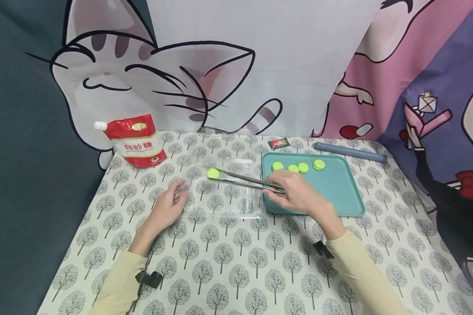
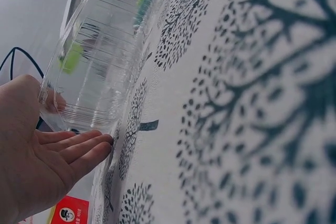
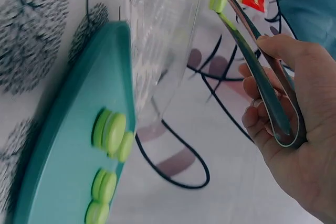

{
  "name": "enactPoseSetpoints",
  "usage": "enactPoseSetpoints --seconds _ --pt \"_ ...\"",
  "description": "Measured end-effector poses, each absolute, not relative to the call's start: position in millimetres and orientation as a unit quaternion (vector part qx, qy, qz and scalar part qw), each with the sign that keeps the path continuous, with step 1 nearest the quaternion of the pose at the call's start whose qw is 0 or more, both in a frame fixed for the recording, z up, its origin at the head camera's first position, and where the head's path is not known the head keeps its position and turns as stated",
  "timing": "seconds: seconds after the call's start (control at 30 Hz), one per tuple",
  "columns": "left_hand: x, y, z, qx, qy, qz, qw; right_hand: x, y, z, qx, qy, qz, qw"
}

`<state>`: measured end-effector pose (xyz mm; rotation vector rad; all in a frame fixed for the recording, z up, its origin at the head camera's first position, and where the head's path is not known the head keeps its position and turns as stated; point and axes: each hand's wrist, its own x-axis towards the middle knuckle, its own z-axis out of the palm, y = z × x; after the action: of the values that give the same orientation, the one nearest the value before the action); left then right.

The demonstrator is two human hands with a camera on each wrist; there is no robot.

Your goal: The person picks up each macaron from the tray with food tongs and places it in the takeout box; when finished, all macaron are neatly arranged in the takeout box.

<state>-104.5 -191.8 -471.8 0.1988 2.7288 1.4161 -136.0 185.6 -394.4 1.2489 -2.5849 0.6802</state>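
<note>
My right hand (image 1: 295, 192) grips metal tongs (image 3: 262, 72). Pinched between their tips is a green macaron (image 1: 213, 173), held over the left part of a clear plastic box (image 1: 220, 214). The box has its lid (image 1: 222, 146) folded back behind it. At the box's left side is my left hand (image 1: 170, 203); in the left wrist view its fingers (image 2: 86, 153) are extended next to the clear wall. Several more green macarons (image 1: 319, 165) lie along the far side of a teal tray (image 1: 339, 197), to the right of the box.
A red and white sugar pouch (image 1: 139, 142) with a white cap stands at the back left. Behind the tray lie a small red and green packet (image 1: 279, 143) and a grey-blue rod (image 1: 351, 152). A cartoon cloth (image 1: 299, 65) hangs along the table's back.
</note>
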Motion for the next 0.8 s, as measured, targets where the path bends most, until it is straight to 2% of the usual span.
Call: enactPoseSetpoints --seconds 0.13,0.37,0.67,0.8 --pt "-105 -190 -470 0.065 0.885 0.459 0.031 -145 170 -394 0.424 -0.878 0.212 0.059" --pt "-105 -190 -470 0.059 0.888 0.454 0.034 -162 144 -398 0.447 -0.876 0.18 0.034" --pt "-106 -191 -469 0.065 0.885 0.46 0.039 -164 128 -398 0.427 -0.893 0.145 -0.004" --pt "-105 -193 -469 0.065 0.886 0.457 0.038 -164 128 -400 0.42 -0.895 0.152 -0.002"
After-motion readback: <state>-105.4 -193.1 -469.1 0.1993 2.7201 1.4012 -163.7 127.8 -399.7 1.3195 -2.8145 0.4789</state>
